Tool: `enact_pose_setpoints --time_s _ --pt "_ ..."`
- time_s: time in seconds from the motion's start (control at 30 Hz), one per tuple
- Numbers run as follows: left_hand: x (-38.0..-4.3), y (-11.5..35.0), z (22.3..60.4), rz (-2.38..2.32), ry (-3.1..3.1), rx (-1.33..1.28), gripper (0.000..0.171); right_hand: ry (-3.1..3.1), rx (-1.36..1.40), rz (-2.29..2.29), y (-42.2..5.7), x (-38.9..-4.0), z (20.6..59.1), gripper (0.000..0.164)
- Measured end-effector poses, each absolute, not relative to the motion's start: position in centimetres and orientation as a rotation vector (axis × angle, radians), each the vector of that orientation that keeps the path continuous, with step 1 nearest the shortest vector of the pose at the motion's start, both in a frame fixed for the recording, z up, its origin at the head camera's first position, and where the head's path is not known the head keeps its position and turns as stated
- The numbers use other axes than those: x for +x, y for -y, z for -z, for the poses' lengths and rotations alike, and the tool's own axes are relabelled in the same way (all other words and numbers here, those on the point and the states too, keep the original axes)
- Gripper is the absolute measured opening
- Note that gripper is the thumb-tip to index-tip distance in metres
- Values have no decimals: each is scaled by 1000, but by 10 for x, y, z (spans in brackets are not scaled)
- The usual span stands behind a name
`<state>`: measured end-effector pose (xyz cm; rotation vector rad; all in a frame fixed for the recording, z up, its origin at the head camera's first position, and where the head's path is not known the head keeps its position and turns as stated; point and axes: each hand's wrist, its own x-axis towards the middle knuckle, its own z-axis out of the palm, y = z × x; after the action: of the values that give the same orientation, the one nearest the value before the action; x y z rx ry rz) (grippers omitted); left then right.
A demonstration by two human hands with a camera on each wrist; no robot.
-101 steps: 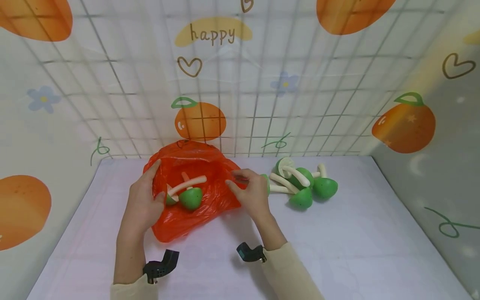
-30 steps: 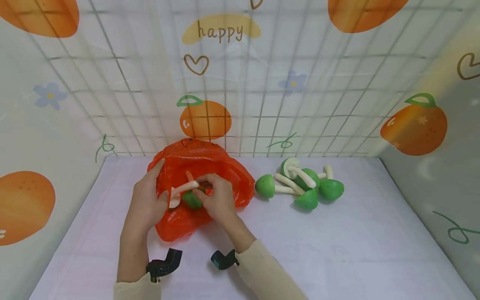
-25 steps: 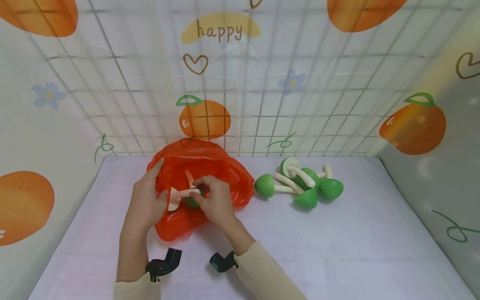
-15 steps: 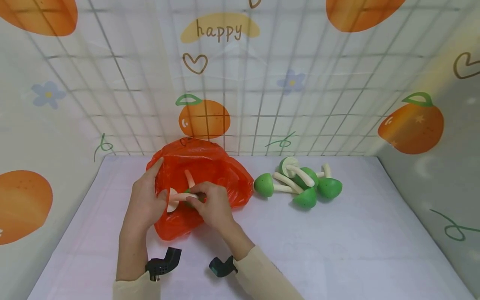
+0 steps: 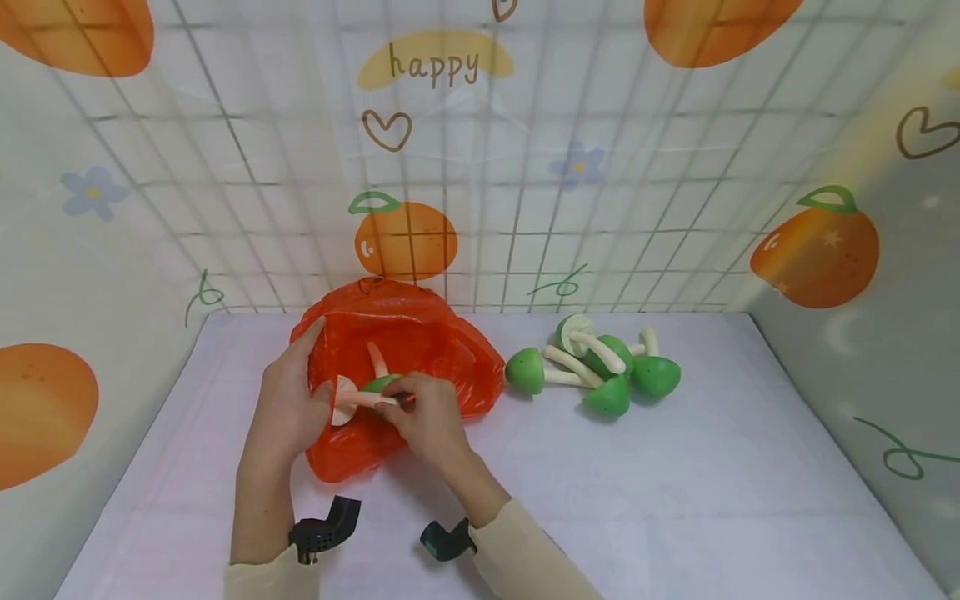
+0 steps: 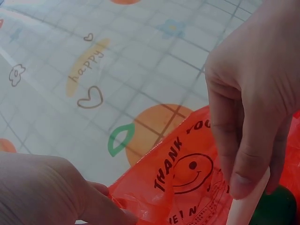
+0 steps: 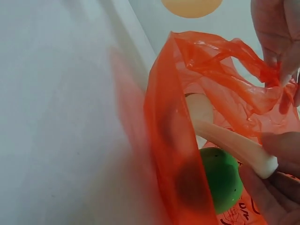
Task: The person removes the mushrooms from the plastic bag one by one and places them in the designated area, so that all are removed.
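Observation:
A thin red plastic bag [image 5: 465, 375] lies on its side, its mouth facing me. My left hand [image 5: 294, 406] grips the left edge of the mouth, the plastic bunched between thumb and fingers. Inside the mouth, my right hand [image 5: 437, 417] pinches the end of a white mushroom stem [image 5: 360, 399] between thumb and fingertips. That mushroom's pale cap underside [image 5: 345, 402] faces right, beside my left thumb. Behind it sits a second mushroom with a green cap [image 5: 381, 382], partly covered by my right fingers. The right wrist view shows this green cap [image 7: 222, 180] below the pinched stem [image 7: 234, 143].
Several green-capped mushrooms [image 5: 606, 397] with white stems are heaped on the white tabletop [image 5: 675, 492], right of the bag. The nearest one [image 5: 525, 371] lies right at the bag's edge. A printed curtain [image 5: 480, 167] hangs behind the table.
My right hand has moved left from the bag's right edge into its mouth and taken hold of the stem. The stem has come down, turning the cap's underside into view. My left hand keeps its place.

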<state>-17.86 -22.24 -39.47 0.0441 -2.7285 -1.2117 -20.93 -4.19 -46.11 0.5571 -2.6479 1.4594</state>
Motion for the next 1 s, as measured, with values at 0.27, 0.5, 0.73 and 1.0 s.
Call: enact_pose_setpoints --time_s 0.27,0.5,0.73,1.0 --pt "-178 223 394 1201 2717 21 80 2600 536 -1546 41 -208 465 21" --pt "-178 224 394 1186 2719 26 81 2433 450 -1691 40 -208 471 25" --pt "-176 222 392 1203 2731 47 83 2298 367 -1806 38 -209 471 24" --pt "-176 223 392 1205 2727 37 83 2215 269 -1949 36 -212 473 21"
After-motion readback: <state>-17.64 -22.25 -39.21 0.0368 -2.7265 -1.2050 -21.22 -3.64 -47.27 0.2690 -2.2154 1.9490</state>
